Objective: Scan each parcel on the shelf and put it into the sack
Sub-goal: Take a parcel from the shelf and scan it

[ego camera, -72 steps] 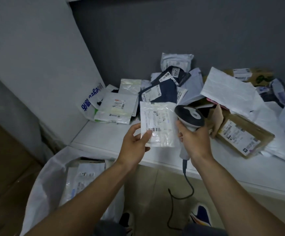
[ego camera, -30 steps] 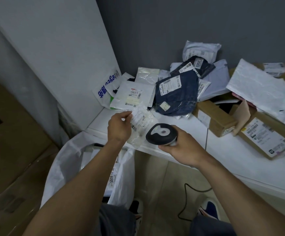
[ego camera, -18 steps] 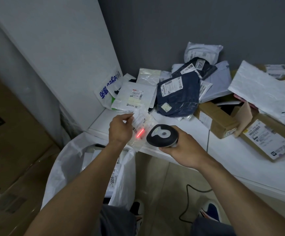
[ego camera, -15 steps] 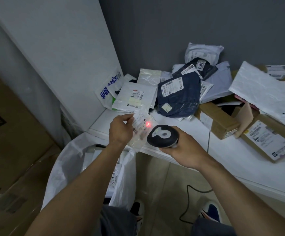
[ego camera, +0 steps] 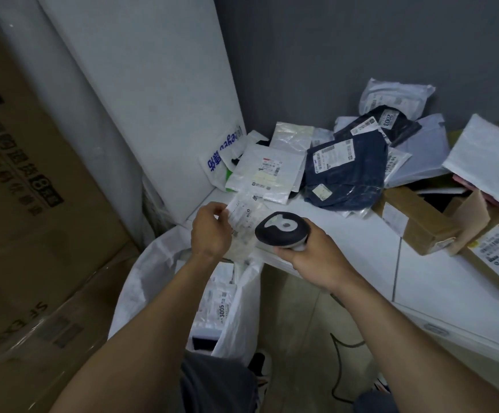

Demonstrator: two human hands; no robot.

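parcel [ego camera: 246, 216] in the head view is a small clear bag with a white label. it hangs just left of frame centre, over the front edge of the shelf [ego camera: 346, 248] and above the mouth of the sack [ego camera: 153, 263]. left hand [ego camera: 211, 231] pinches its upper left edge, thumb and fingertips closed together on the plastic. scanner [ego camera: 282, 231] sits at 3 o'clock of the parcel, just beside it, showing its dark round head with a pale top. right hand [ego camera: 316, 257] holds the scanner from 4 o'clock, fingers curled tight round its handle. the sack stands open at 7 o'clock of the hands, with labelled parcels inside, one marked 3005 [ego camera: 223, 308]. at 1 o'clock on the shelf lies a heap of bags against the grey wall, with a navy bag [ego camera: 346, 171] in front. a white bag [ego camera: 267, 171] lies at 12 o'clock of the parcel. brown boxes [ego camera: 418, 222] lie at 3 o'clock, one with its flap up. a big carton [ego camera: 33, 204] fills 9 o'clock.
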